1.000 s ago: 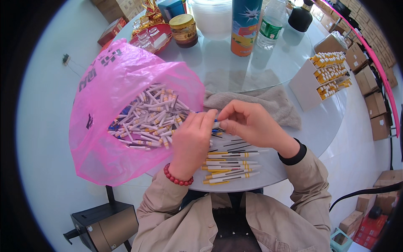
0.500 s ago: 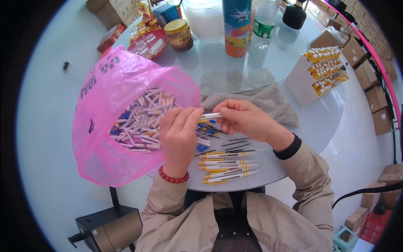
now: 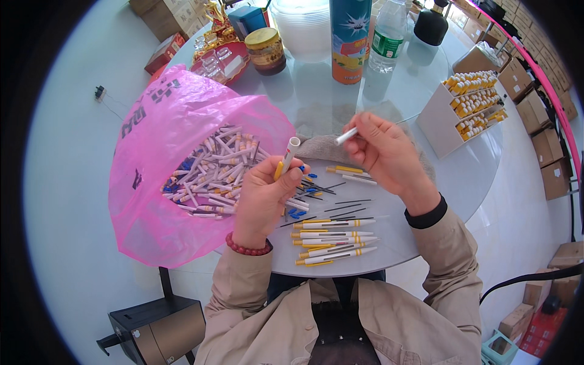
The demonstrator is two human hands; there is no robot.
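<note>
In my left hand [image 3: 263, 193] is a white pen barrel [image 3: 291, 151] with a yellow clip, its open end tilted upward. My right hand [image 3: 389, 155], farther up and to the right, pinches a short white tube [image 3: 347, 135] like a lower pen barrel. The two parts are apart. Between and below my hands lie thin black refills [image 3: 344, 211], small blue pieces [image 3: 297, 214] and a few yellow and white pen parts [image 3: 354, 173]. A row of white pens with yellow clips [image 3: 336, 238] lies near the table's front edge.
To the left a pink plastic bag [image 3: 143, 176] gapes, full of white pen parts [image 3: 228, 159]. Behind my hands lies a grey cloth [image 3: 316, 146]. A white rack [image 3: 435, 118] of yellow-and-white pens stands at the right. A spray can [image 3: 350, 45], bottle [image 3: 387, 45] and jar [image 3: 266, 52] stand at the back.
My hands have separated. Earlier both were together at one white pen piece; now the left holds the clipped barrel and the right has moved up and right with the white tube.
</note>
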